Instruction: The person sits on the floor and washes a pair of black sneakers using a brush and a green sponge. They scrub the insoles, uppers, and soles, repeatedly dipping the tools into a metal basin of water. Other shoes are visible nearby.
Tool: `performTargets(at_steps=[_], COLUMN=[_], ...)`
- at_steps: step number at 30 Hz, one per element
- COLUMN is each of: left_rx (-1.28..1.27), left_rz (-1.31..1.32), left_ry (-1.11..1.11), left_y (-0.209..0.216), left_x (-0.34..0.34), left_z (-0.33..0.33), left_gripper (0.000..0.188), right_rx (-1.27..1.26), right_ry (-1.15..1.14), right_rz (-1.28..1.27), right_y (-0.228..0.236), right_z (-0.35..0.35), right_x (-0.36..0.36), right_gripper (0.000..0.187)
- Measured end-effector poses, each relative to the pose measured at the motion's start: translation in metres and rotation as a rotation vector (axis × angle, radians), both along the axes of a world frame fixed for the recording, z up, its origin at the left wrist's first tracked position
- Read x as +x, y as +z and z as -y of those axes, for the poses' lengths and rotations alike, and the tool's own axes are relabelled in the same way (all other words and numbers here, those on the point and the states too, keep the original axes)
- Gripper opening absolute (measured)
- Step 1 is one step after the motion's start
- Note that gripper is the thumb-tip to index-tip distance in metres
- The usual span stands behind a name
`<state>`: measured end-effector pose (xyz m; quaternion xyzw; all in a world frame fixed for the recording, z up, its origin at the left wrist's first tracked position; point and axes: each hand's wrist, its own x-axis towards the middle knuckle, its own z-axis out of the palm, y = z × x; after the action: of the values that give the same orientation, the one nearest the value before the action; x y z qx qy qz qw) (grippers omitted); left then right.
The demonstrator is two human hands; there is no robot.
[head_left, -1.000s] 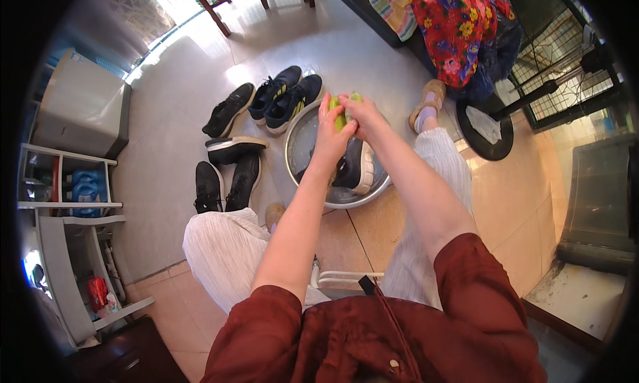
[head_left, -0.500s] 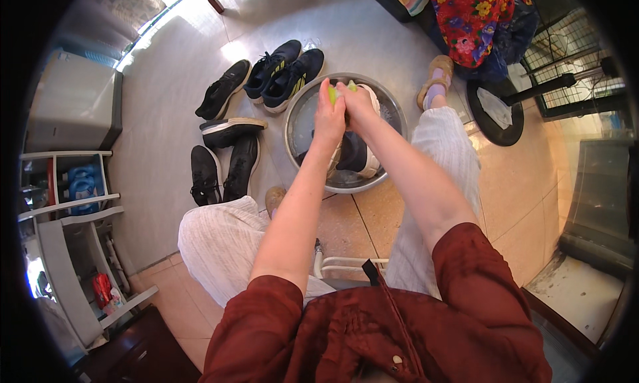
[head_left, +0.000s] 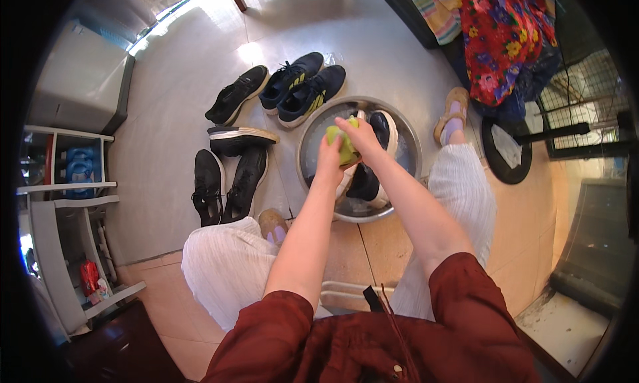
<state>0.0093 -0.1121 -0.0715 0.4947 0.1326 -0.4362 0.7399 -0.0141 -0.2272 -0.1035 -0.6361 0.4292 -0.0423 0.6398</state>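
Both my hands are closed around a soft lime-green cloth or sponge [head_left: 347,151], exactly which I cannot tell. My left hand [head_left: 329,155] grips its left side and my right hand [head_left: 362,138] its upper right side. They are over a round metal basin [head_left: 363,217] with water in it. In the basin lie dark shoes with white soles; one shoe [head_left: 382,131] rests on its side at the right, and another shoe [head_left: 363,184] is lower down, partly covered by my forearms.
Left of the basin stand navy shoes [head_left: 311,95] with yellow stripes and several black shoes [head_left: 208,183]. My feet flank the basin. A black round base [head_left: 506,160] is at the right, below a red flowered cloth [head_left: 496,43]. Grey shelves [head_left: 66,196] line the left side.
The view has shifted, so the basin and shoes appear lower and to the right. My hands have turned, and more of the green thing and of the right-hand shoe shows.
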Motion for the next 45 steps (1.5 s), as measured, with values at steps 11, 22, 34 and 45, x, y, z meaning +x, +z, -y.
performTargets(at_steps=[11,22,34,45], left_rx=[0.609,0.835,0.428,0.398], left_rz=[0.703,0.552,0.222,0.753], left_ry=[0.161,-0.142,0.228,0.118], left_y=[-0.124,-0.161,-0.147,-0.036], left_x=[0.053,0.042,0.038,-0.038], left_z=[-0.02,-0.011,-0.006,0.022], left_gripper=[0.057,0.072,0.04,0.04], right_rx=[-0.653,-1.056,-0.458,0.356], right_ry=[0.506,0.665,0.399,-0.265], right_rz=[-0.134,-0.459,-0.217,0.238], right_y=[-0.045,-0.116,-0.102,-0.043], right_z=[0.001,-0.013,0.019,0.013], right_x=[0.06,0.067,0.041,-0.026], right_gripper=[0.088,0.042,0.051,0.028])
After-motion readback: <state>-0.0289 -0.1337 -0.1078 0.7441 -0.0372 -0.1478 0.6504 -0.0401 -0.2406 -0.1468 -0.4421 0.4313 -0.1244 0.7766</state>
